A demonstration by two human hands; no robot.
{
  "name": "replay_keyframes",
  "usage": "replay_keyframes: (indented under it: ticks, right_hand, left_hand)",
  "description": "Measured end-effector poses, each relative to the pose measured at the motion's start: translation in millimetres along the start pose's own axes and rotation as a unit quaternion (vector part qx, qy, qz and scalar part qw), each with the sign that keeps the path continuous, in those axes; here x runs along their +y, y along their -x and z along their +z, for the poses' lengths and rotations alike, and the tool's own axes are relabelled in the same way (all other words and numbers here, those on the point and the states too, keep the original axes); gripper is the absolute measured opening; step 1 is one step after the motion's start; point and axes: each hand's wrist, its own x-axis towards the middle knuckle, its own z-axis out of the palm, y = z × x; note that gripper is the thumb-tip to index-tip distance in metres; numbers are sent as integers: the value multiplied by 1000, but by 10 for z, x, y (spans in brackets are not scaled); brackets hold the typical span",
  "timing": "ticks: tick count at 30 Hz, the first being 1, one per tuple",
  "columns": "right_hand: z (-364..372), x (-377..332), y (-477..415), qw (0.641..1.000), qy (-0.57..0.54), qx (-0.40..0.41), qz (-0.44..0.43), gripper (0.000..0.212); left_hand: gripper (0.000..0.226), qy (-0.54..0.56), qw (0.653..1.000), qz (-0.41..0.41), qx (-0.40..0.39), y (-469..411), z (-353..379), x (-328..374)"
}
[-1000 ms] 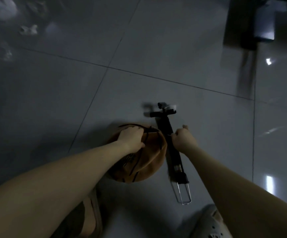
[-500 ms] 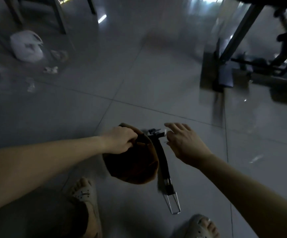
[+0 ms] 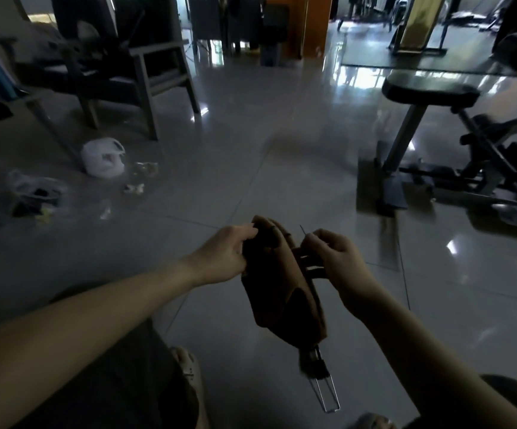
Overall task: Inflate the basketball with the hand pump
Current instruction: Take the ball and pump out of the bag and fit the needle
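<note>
Nearest, the black hand pump with wire foot point(image 3: 313, 365) lies partly hidden by the limp brown basketball point(image 3: 282, 289). The left hand point(image 3: 223, 255) clamps its far edge with curled fingers. The right hand point(image 3: 334, 258) pinches a thin needle point(image 3: 302, 230) just beside it. If pushed in tilted, the needle may bend.

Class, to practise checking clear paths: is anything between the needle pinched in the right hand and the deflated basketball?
Nothing visible. The right hand pinches the needle beside the basketball, which the left hand grips near its top; only air separates them.
</note>
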Motion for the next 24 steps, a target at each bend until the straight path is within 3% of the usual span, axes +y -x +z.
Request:
replay_keyframes:
  ticks: [2,5,10,15,18,20,22,24]
  right_hand:
    - [4,-60,4,999,-20,48,12,27]
    - [-27,-155,-28,994,62,88,-15,24]
    - [-59,-212,-102,993,12,-103,61,24]
    - [235,-74,-193,990,135,1,31,21]
    - [260,42,-243,983,176,56,5,21]
    - [301,87,-282,963,254,88,3,23]
    - [379,76,-284,933,342,107,-24,28]
    - [389,43,-280,915,387,105,-41,28]
  left_hand:
    - [10,26,999,19,15,75,-65,124]
    - [11,53,998,27,27,121,-181,254]
    - [16,70,996,42,21,83,-258,269]
    - [14,68,996,61,-6,11,-150,269]
    - [21,146,988,-5,-44,-115,-153,223]
    - [53,220,971,-77,-53,-203,-189,198]
    - [78,198,966,-153,-65,-244,-219,232]
    - [65,152,967,-189,-83,-268,-194,233]
